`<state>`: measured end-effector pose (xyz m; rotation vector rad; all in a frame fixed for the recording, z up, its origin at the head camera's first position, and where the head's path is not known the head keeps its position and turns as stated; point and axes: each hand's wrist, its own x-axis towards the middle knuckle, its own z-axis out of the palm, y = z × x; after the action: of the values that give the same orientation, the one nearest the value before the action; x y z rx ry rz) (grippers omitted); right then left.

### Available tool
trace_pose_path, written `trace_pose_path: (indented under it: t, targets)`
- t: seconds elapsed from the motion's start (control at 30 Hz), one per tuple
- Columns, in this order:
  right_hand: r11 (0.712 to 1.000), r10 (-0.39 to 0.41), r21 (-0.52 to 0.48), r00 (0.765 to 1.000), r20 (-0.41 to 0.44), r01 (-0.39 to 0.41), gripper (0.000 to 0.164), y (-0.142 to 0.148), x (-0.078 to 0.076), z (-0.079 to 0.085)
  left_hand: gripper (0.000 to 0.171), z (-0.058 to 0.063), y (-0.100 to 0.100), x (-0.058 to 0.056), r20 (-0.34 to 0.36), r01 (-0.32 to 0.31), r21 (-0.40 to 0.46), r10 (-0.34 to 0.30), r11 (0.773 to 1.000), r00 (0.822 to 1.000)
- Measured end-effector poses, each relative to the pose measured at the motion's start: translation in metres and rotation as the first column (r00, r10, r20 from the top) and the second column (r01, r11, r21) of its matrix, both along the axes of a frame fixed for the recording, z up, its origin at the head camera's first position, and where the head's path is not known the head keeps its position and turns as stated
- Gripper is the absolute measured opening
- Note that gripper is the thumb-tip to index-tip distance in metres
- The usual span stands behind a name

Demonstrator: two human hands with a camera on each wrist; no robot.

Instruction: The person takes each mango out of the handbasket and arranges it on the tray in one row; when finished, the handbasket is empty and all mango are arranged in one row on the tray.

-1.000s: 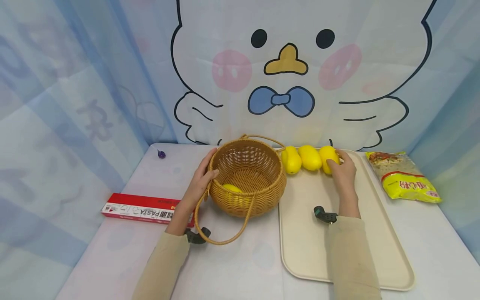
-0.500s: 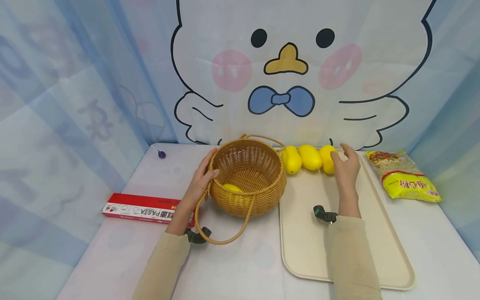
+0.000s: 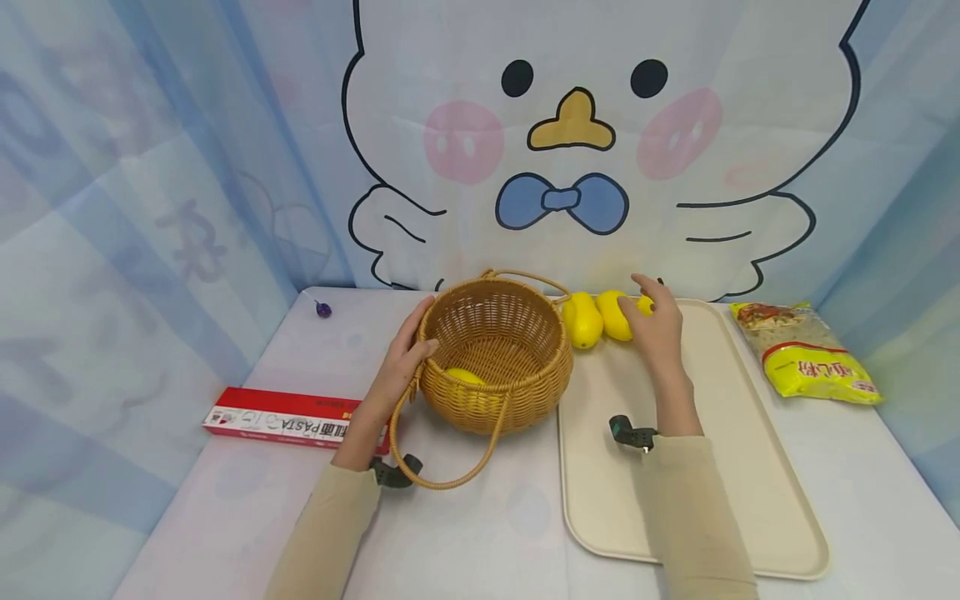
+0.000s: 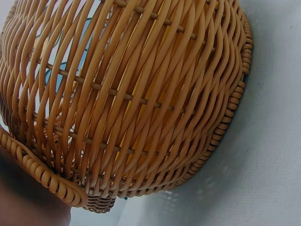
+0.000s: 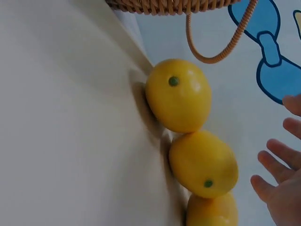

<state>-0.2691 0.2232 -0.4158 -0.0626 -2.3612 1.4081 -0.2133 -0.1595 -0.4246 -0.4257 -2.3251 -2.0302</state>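
My left hand [image 3: 397, 367] grips the left rim of a brown wicker basket [image 3: 536, 396], its thumb over the edge. Inside the basket lies one yellow lemon [image 3: 463, 377]; in the left wrist view yellow shows through the weave. Three more lemons stand in a row along the far edge of a cream tray [image 3: 615, 492]: a left one [image 3: 582, 321], a middle one [image 5: 202, 162] and a right one [image 5: 211, 212]. Above the row my right hand [image 3: 658, 333] hovers with fingers spread and nothing held, partly covering the right lemon in the head view.
A red and white pasta box [image 3: 288, 417] lies left of the basket, partly behind my left wrist. At the right sits a yellow food packet [image 3: 806, 354]. A small purple object [image 3: 322, 309] is at the back left. The basket's front handle [image 3: 450, 485] droops onto the table.
My right hand has let go of the right lemon, drawn slightly right, then moved left above the row with its fingers spread. The left hand and basket have not moved.
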Motion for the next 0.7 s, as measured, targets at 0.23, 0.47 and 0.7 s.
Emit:
trace_pose_path:
  t: [0.23,0.47,0.7]
  targets:
    - [0.994,0.086,-0.066,0.995,-0.052,-0.090,0.048,-0.023,0.008,0.010,0.065,-0.001,-0.001,0.000,-0.007,0.002,-0.003,-0.002,1.000,1.000]
    - [0.973,0.226,-0.041,0.973,-0.057,-0.228,0.051,-0.046,0.011,0.017,0.064,-0.001,-0.001,0.000,-0.006,0.000,-0.001,0.000,1.000,1.000]
    - [0.948,0.318,0.025,0.945,-0.077,-0.317,0.054,-0.066,0.015,0.022,0.065,0.000,-0.001,0.001,-0.006,0.004,0.003,-0.004,1.000,1.000]
